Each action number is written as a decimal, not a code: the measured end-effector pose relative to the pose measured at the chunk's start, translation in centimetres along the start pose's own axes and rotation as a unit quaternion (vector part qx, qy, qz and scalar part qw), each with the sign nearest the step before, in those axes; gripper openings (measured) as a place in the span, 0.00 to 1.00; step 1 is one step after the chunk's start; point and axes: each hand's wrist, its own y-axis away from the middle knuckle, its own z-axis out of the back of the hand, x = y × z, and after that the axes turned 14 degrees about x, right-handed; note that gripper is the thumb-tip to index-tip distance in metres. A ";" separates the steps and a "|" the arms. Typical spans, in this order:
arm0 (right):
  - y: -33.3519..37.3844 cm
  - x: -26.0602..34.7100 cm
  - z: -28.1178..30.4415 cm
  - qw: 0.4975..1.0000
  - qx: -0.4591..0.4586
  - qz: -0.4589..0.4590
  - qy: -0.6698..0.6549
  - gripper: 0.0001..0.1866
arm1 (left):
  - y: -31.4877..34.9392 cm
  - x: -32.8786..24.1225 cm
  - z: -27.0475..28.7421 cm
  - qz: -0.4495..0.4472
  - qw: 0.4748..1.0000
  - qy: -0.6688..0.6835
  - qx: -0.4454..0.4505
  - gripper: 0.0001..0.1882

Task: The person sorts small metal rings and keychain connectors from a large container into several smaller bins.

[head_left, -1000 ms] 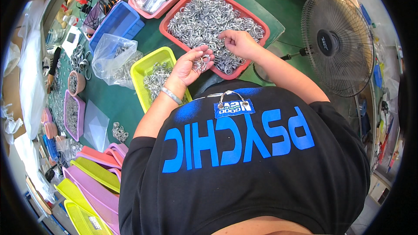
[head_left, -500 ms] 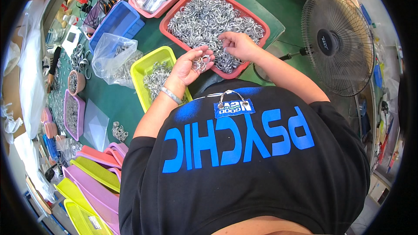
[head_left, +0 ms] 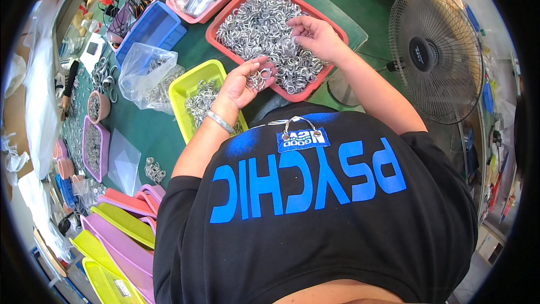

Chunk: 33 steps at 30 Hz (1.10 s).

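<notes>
Nearest, your black shirt (head_left: 315, 219) fills lower view; stacked pink and yellow trays (head_left: 121, 225) at your lower left. Your left hand (head_left: 244, 83), palm up, fingers curled, cups small bunch of metal rings (head_left: 260, 76) over edge of yellow tray (head_left: 191, 84). Your right hand (head_left: 315, 36) just beyond, fingertips pressed into ring pile (head_left: 253, 22) in red tray (head_left: 332, 76) on green bench (head_left: 152, 135); pinch unclear. Clear bag (head_left: 146, 70), blue tray (head_left: 152, 28) farther left; fan (head_left: 436, 53) at right.
</notes>
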 end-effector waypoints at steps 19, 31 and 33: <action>-0.1 0.0 -2.0 0.941 0.008 0.063 0.332 0.19 | 0.8 -0.6 0.0 -0.023 1.000 -0.011 0.010 0.19; 1.4 -1.1 -6.2 0.899 0.069 0.069 0.427 0.21 | 2.0 -0.4 0.6 -0.030 0.999 -0.006 -0.018 0.18; 1.5 -1.9 -6.0 0.925 0.064 0.058 0.370 0.21 | 2.1 -0.3 0.8 -0.028 0.999 -0.006 -0.020 0.18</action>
